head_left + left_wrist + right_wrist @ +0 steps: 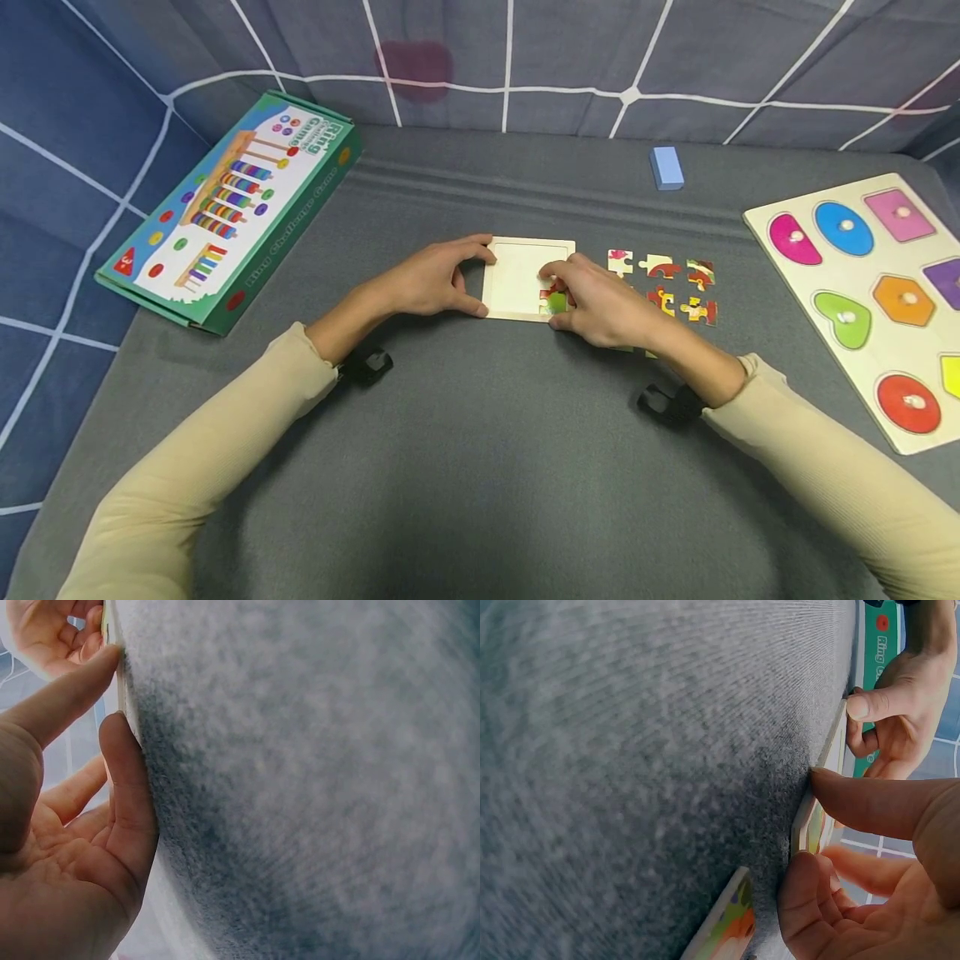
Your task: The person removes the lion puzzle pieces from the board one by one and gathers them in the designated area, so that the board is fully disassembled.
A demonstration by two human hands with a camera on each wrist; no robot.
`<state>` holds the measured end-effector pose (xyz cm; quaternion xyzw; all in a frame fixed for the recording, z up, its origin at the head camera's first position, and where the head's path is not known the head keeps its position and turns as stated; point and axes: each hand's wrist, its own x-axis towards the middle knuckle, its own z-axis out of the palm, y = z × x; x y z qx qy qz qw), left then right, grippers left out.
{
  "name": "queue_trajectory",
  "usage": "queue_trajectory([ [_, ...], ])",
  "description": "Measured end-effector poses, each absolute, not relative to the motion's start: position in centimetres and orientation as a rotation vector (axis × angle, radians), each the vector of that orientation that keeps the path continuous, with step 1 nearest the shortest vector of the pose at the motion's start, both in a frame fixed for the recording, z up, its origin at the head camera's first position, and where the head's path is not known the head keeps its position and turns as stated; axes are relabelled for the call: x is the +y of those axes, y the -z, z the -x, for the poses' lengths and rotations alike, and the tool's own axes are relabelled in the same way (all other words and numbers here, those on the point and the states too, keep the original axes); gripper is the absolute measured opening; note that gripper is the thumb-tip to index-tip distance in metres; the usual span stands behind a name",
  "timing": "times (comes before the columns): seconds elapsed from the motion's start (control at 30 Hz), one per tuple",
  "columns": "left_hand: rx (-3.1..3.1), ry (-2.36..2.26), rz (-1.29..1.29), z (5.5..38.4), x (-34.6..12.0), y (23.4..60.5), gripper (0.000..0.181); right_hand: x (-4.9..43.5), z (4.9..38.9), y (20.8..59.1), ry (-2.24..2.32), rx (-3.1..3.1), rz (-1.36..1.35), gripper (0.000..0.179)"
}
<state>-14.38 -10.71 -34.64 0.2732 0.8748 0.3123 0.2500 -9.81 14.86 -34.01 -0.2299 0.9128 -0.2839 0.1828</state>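
A small wooden puzzle tray with a pale raised rim lies flat on the grey cloth. At its left side my left hand holds it, the thumb at the near corner and a finger at the far corner. My right hand bends over the tray's near right corner, its thumb at the near rim. Under its curled fingers sits a green and red puzzle piece, partly hidden by them. Beside the right hand lie several loose jigsaw pieces in rows, some covered by that hand. One loose piece shows in the right wrist view.
A green ring game box lies at the left. Toward the back is a small blue block. On the right lies a wooden shape board with knobbed coloured shapes. A checked dark cloth hangs behind.
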Motion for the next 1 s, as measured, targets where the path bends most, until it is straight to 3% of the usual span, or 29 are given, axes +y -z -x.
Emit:
queue_trajectory([
  [0.6, 2.376, -0.854, -0.745, 14.39, -10.78, 34.61, 0.067, 14.74, 10.04, 33.49, 0.757, 2.593, 0.700, 0.030],
  [1.0, 2.379, -0.855, -0.748, 14.33, -10.74, 34.53, 0.066, 14.53, 9.82, 33.70, 0.763, 2.587, 0.739, 0.033],
])
